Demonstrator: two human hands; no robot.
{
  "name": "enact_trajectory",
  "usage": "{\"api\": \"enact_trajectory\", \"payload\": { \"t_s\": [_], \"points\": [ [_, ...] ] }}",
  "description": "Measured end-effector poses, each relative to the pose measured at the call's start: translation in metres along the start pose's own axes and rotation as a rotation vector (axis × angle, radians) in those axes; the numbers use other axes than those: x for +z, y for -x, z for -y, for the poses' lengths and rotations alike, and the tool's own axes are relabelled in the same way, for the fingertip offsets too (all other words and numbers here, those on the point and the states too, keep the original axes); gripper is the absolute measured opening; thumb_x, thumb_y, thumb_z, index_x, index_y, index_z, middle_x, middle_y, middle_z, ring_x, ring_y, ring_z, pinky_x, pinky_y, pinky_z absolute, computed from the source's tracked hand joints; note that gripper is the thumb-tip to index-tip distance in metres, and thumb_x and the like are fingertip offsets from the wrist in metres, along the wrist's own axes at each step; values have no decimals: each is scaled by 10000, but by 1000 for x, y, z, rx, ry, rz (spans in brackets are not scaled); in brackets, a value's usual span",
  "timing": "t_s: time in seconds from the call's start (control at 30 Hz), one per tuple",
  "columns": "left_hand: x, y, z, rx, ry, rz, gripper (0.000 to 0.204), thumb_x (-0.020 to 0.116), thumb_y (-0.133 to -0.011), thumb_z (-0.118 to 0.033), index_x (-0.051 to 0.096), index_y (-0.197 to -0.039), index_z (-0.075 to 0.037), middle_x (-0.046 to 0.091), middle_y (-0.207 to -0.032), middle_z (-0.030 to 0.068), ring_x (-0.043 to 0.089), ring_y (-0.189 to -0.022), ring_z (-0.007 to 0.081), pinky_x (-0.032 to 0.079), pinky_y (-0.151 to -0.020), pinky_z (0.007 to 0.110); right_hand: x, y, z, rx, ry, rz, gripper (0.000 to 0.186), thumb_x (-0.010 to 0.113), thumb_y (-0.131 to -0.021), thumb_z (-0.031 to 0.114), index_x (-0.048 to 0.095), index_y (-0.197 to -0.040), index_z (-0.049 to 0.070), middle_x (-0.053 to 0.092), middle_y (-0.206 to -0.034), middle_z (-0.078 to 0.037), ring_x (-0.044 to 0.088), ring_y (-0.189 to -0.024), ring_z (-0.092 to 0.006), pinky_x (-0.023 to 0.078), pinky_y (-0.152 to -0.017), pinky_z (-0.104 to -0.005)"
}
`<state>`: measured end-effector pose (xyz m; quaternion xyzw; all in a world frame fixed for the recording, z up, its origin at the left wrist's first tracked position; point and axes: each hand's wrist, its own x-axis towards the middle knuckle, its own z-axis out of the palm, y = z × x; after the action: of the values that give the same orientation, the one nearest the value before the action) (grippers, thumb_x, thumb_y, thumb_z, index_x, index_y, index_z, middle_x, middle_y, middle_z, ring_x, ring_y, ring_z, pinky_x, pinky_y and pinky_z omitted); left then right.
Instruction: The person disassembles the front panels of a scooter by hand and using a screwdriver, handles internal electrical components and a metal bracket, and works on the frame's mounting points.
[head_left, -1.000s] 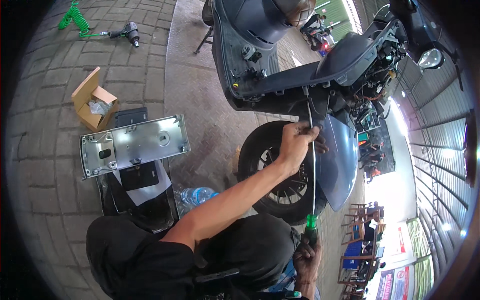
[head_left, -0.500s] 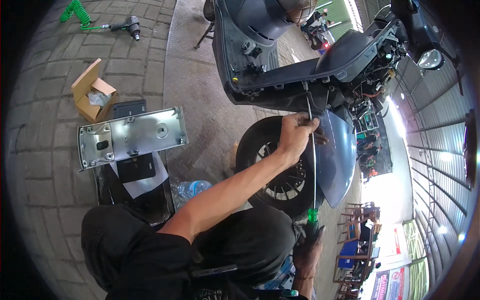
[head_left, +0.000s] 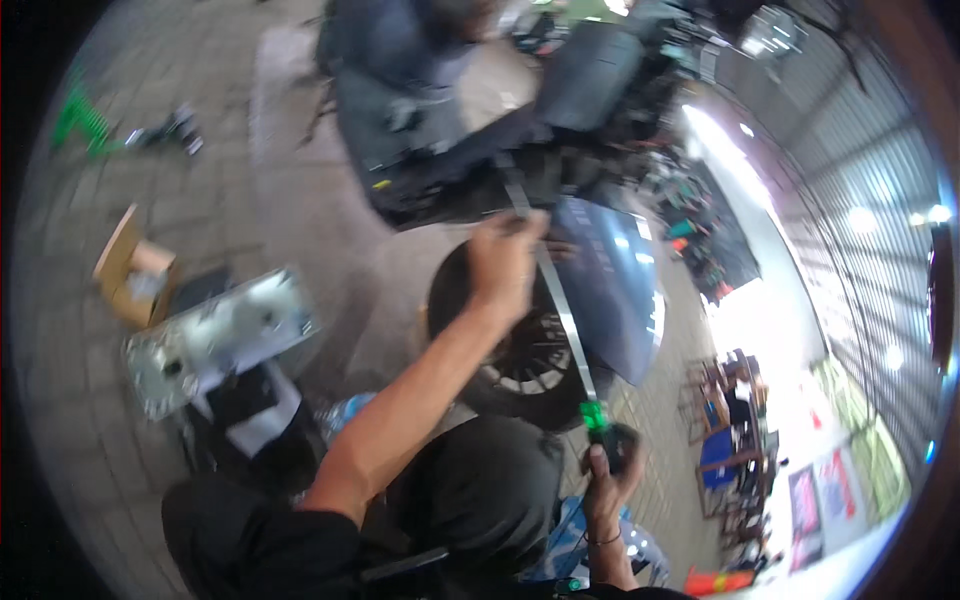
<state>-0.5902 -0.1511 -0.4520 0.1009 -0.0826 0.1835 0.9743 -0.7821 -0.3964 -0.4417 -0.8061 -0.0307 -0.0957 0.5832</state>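
Observation:
A long screwdriver [head_left: 567, 320] with a thin metal shaft and a green and dark handle slants up to the underside of a dark scooter's body [head_left: 455, 190]. Around the upper shaft, just below the body, my left hand [head_left: 502, 262] is closed. My right hand [head_left: 608, 480] grips the handle at the lower end, with thumb and fingers wrapped round it. Behind the shaft are the scooter's front wheel [head_left: 530, 350] and blue-grey front fender [head_left: 608, 290]. The screwdriver's tip is blurred against the dark body, so what it touches cannot be made out.
To the left a silver-grey cover panel [head_left: 225, 335] lies near an open cardboard box [head_left: 135, 270]. An air impact wrench [head_left: 170, 130] with a green coiled hose [head_left: 85, 120] rests on the paving. A plastic bottle [head_left: 345, 412] is beside my left forearm. Wooden chairs stand at far right.
The view has swung and blurred, so the scooter and panel appear farther left. The screwdriver now looks more slanted. The right hand's fingers show more plainly round the handle; both hands keep hold.

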Motion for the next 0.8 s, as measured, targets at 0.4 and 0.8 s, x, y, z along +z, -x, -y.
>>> {"api": "enact_trajectory", "payload": {
  "t_s": [0.4,0.8],
  "points": [
    [-4,-2,-12,27,-174,-65,192,646,-1019,-125,644,-1048,65,693,-868,160,739,-773,324,627,-745,410,-3,4,6,202,-302,82,417,546,-1063,436,558,-1158,31,637,-860,-95,452,-514,-94,377,-468,-255],
    [-1,-4,-7,32,-174,-68,180,654,-1017,-134,644,-1034,45,694,-868,154,739,-773,323,634,-735,414,-33,-4,-26,510,-864,261,479,536,-1048,472,597,-1195,20,590,-764,-79,394,-417,-126,339,-411,-280]
  ]
}}
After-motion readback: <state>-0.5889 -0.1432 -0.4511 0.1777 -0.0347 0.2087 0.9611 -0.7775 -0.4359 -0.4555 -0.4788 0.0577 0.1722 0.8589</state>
